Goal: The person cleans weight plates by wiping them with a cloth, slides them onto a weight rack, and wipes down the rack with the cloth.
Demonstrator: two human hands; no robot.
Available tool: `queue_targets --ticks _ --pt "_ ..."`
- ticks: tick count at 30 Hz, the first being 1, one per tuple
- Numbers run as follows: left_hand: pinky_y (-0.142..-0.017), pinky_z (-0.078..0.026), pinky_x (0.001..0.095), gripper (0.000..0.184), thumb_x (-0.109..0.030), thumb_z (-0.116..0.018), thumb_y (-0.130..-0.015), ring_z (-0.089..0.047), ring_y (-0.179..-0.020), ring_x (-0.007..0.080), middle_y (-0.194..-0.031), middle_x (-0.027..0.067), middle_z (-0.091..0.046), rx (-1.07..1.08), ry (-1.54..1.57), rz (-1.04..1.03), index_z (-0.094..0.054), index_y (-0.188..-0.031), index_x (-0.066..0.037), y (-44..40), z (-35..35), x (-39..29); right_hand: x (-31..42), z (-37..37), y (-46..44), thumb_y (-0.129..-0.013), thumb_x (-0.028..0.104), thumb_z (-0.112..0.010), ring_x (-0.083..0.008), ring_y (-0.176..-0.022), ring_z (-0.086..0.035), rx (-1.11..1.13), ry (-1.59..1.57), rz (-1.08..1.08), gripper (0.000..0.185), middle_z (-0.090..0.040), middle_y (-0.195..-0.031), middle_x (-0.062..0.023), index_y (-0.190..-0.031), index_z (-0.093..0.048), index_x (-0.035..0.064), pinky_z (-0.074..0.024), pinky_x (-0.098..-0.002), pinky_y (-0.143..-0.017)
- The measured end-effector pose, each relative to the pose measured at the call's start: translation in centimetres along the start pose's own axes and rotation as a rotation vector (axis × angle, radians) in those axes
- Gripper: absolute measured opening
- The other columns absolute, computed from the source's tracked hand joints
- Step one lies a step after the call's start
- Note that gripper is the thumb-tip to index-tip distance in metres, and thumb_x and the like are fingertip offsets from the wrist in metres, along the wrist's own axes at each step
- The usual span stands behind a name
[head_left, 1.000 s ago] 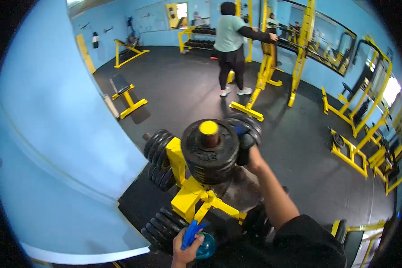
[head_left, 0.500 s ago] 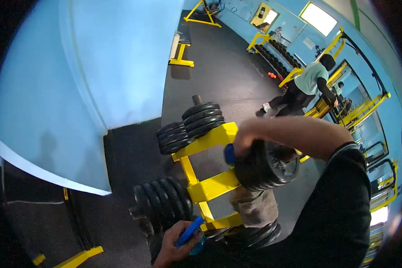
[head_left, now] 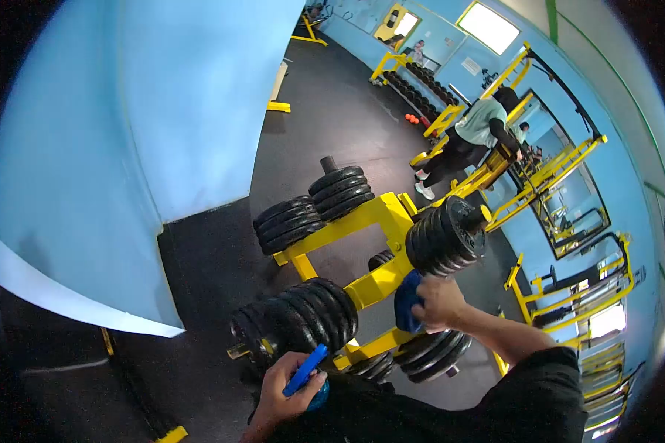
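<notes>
My left hand [head_left: 282, 395] is closed around a spray bottle [head_left: 307, 368] with a blue head; part of its teal body shows below the fingers. Close beside that hand is a stack of black weight plates [head_left: 303, 314] on a peg of the yellow plate rack [head_left: 380, 284]. My right hand [head_left: 442, 301] grips a bunched dark blue cloth [head_left: 406, 301] at the rack's right side. Just above it are more black plates [head_left: 443, 240] on a yellow-ended peg, and below it another stack [head_left: 432, 354]. Whether the cloth touches the frame, I cannot tell.
More weight plates [head_left: 284, 221] sit on the rack's far side. A blue wall [head_left: 192, 111] stands to the left. Another person [head_left: 480, 129] leans over a yellow machine on the right. A dumbbell rack [head_left: 414, 88] is at the back, and black flooring [head_left: 295, 140] lies between.
My right hand has moved down with the cloth from the upper right plates to below them. A brownish blurred shape below those plates no longer shows. The other person's legs have shifted, and my view has turned.
</notes>
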State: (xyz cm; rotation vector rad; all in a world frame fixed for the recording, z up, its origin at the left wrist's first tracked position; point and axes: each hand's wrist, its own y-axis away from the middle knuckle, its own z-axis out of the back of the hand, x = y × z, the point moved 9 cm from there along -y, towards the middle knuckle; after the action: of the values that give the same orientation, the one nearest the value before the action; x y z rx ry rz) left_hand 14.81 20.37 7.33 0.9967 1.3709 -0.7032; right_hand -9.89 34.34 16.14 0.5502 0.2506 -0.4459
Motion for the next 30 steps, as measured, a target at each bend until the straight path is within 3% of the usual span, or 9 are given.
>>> queue_targets --ticks 1,2,9,15,17,19,23,25,30 --pt "-0.069 -0.046 0.0295 0.027 -0.021 -0.071 -0.079 -0.058 -0.072 0.0144 -0.078 0.006 -0.058 0.0 0.006 -0.051 -0.06 -0.094 -0.002 0.1 0.6 -0.7 -0.8 1.7 0.7 -0.081 0.033 -0.061 -0.0409 -0.112 -0.048 -0.057 -0.273 -0.174 0.034 -0.052 -0.12 -0.0222 -0.09 -0.063 -0.0001 -0.0376 -0.0458 -0.098" --pt "-0.069 -0.046 0.0295 0.027 -0.021 -0.071 -0.079 -0.058 -0.072 0.0144 -0.078 0.006 -0.058 0.019 -0.011 -0.046 -0.06 -0.094 -0.002 0.1 1.0 -1.0 -1.5 3.6 1.5 -0.076 0.022 -0.063 -0.0406 -0.11 -0.049 -0.497 -0.328 -0.212 0.029 -0.052 -0.119 -0.0229 -0.091 -0.062 -0.0029 -0.0408 -0.046 -0.095" --pt "-0.068 -0.047 0.0284 0.025 -0.019 -0.071 -0.079 -0.059 -0.073 0.0131 -0.078 0.0053 -0.059 0.094 -0.144 -0.093 -0.06 -0.094 -0.002 0.6 2.4 -2.1 1.1 -3.4 -3.7 -0.07 0.01 -0.057 -0.0482 -0.098 -0.049 -1.068 -0.847 -0.527 0.022 -0.051 -0.11 -0.0298 -0.088 -0.05 -0.0009 -0.0417 -0.0489 -0.089" --pt "-0.067 -0.049 0.0292 0.026 -0.017 -0.072 -0.078 -0.061 -0.073 0.013 -0.078 0.0062 -0.063 0.177 -0.219 0.012 -0.06 -0.094 0.0 2.0 1.3 -1.6 8.9 -6.2 -2.9 -0.067 0.013 -0.064 -0.0395 -0.11 -0.052 -1.02 -0.651 -0.004 0.028 -0.053 -0.12 -0.0218 -0.092 -0.056 0.0028 -0.0381 -0.0489 -0.098" --pt "-0.067 -0.049 0.0295 0.025 -0.016 -0.072 -0.078 -0.062 -0.073 0.0134 -0.078 0.0068 -0.063 0.133 -0.173 0.041 -0.061 -0.094 0.0 2.9 2.3 -1.0 6.8 -4.2 2.5 -0.069 0.014 -0.064 -0.0388 -0.107 -0.052 -1.375 -0.645 -0.198 0.034 -0.054 -0.114 -0.021 -0.099 -0.056 0.0002 -0.0381 -0.0475 -0.097" --pt "-0.066 -0.05 0.0289 0.024 -0.017 -0.072 -0.078 -0.063 -0.071 0.0144 -0.077 0.0079 -0.064 0.098 -0.175 0.012 -0.061 -0.091 0.0 3.5 3.4 -0.4 3.4 -5.8 5.4 -0.071 0.013 -0.062 -0.0436 -0.109 -0.049 -1.526 -0.715 -0.732 0.04 -0.046 -0.126 -0.0257 -0.107 -0.052 -0.0014 -0.0381 -0.0475 -0.096" --pt "-0.063 -0.049 0.0281 0.02 -0.017 -0.072 -0.078 -0.062 -0.068 0.0144 -0.074 0.0077 -0.063 -0.038 -0.222 -0.195 -0.062 -0.085 -0.001 4.2 4.4 -2.2 2.7 -12.7 -1.0 -0.08 0.017 -0.058 -0.0282 -0.098 -0.051 -1.443 -1.06 -1.013 0.046 -0.053 -0.103 -0.0174 -0.119 -0.044 -0.0014 -0.0389 -0.0361 -0.092" --pt "-0.061 -0.047 0.0275 0.018 -0.016 -0.072 -0.078 -0.06 -0.065 0.0138 -0.073 0.0073 -0.062 -0.117 -0.23 -0.276 -0.061 -0.08 -0.002 4.6 5.2 -2.2 3.8 -12.3 -1.2 -0.076 0.012 -0.06 -0.0354 -0.105 -0.05 -1.271 -1.489 -1.022 0.046 -0.051 -0.108 -0.0201 -0.117 -0.046 -0.0022 -0.0375 -0.0409 -0.096" --pt "-0.06 -0.046 0.027 0.016 -0.014 -0.069 -0.077 -0.058 -0.065 0.0121 -0.072 0.0061 -0.061 -0.18 -0.128 -0.244 -0.06 -0.078 -0.001 3.8 5.3 -1.0 9.5 -16.1 -1.9 -0.081 0.016 -0.058 -0.0245 -0.088 -0.053 -1.13 -1.598 -0.7 0.029 -0.052 -0.094 -0.0122 -0.105 -0.048 0.0009 -0.0449 -0.0377 -0.083"
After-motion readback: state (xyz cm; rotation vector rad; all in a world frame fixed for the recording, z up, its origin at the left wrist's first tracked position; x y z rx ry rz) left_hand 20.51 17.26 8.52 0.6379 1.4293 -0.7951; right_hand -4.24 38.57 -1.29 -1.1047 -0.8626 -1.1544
